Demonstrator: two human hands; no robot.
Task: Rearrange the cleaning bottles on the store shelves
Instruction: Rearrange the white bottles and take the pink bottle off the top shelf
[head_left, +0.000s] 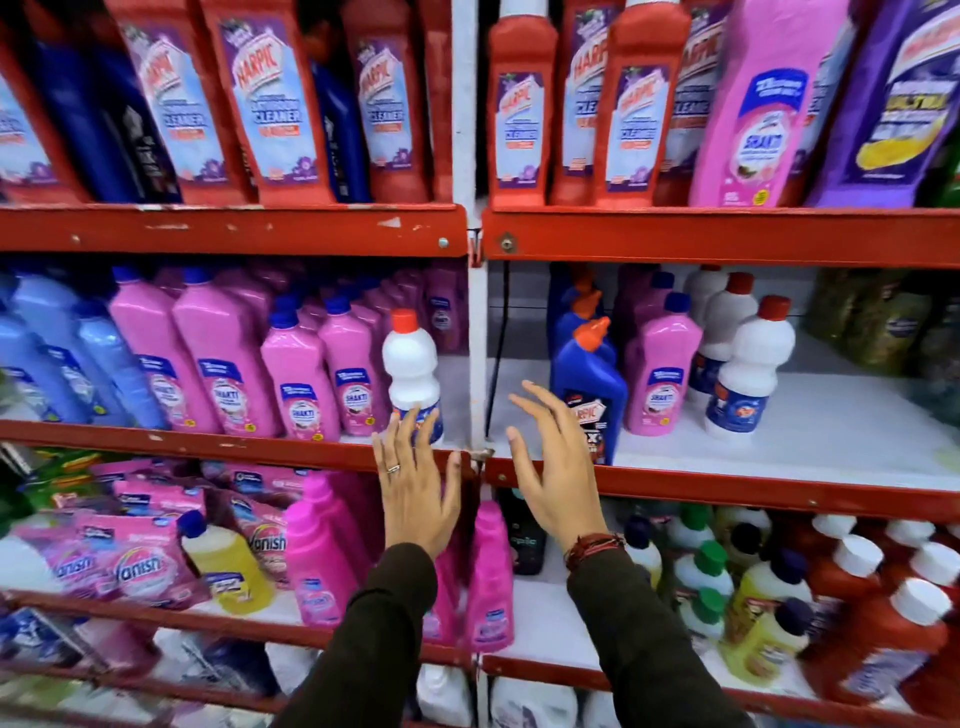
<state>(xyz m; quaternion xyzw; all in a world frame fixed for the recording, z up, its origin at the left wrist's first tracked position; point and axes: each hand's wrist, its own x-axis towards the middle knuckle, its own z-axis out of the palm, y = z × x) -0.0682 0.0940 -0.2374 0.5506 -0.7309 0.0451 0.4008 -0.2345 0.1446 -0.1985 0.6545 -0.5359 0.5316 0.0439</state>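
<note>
Two bare hands reach toward the middle tier of red-painted metal store shelves (234, 228), near the white upright post (475, 338) at the centre of the frame. The left hand (415, 488), with a ring on one finger and a dark sleeve at the wrist, has its fingers spread and extended upward; the fingertips (410, 418) overlap the base of a white plastic bottle with a red screw cap and blue label (413, 374), but I cannot tell whether they touch it. That bottle stands upright at the right end of the left-hand bay, just beside a row of pink plastic bottles with blue caps (306, 374) and just left of the post.

The right hand (553, 467), wearing red thread bands at the wrist, is open with fingers loosely fanned and holds nothing. It hovers in front of the right-hand bay, just left of a blue angled-neck bottle with an orange cap and Harpic label (589, 384).

Further right on the same tier stand a pink bottle with a blue cap (662, 374) and more white bottles with red caps (748, 374). Across the top of the frame, red Harpic bathroom-cleaner bottles (270, 104) lean in a row. At the lower left lie pink Vanish pouches (140, 566) beside a yellow bottle (228, 571).
</note>
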